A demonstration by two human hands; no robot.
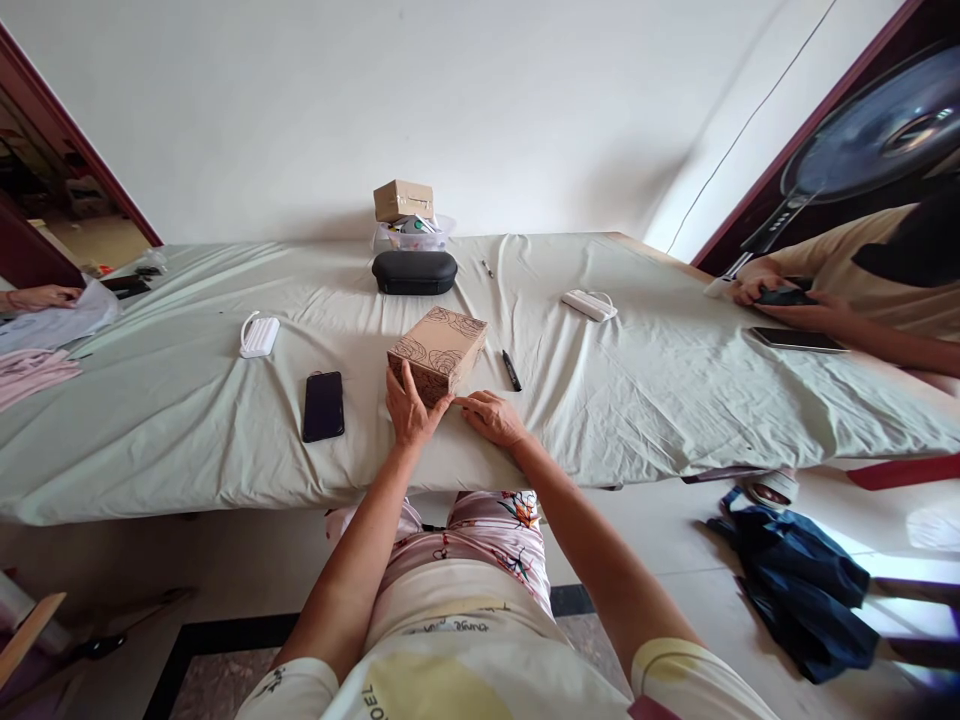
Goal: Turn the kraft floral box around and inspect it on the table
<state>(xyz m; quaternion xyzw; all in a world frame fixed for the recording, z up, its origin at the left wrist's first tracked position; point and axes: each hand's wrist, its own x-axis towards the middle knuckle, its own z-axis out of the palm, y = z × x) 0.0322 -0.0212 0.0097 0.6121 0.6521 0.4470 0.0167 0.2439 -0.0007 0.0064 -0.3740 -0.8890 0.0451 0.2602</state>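
A brown cardboard box with a flower pattern sits on the sheet-covered table close to the near edge. My left hand rests against the box's near left corner, fingers spread upward on its side. My right hand lies on the sheet just right of the box's near corner, fingers curled and pointing left toward the box. A black marker pen lies to the right of the box. A black phone lies face down to the left.
A black case, a plastic tub with a small carton on top, and two white devices lie farther back. Another person's hands hold a phone at right; a further hand shows at left. A fan stands right.
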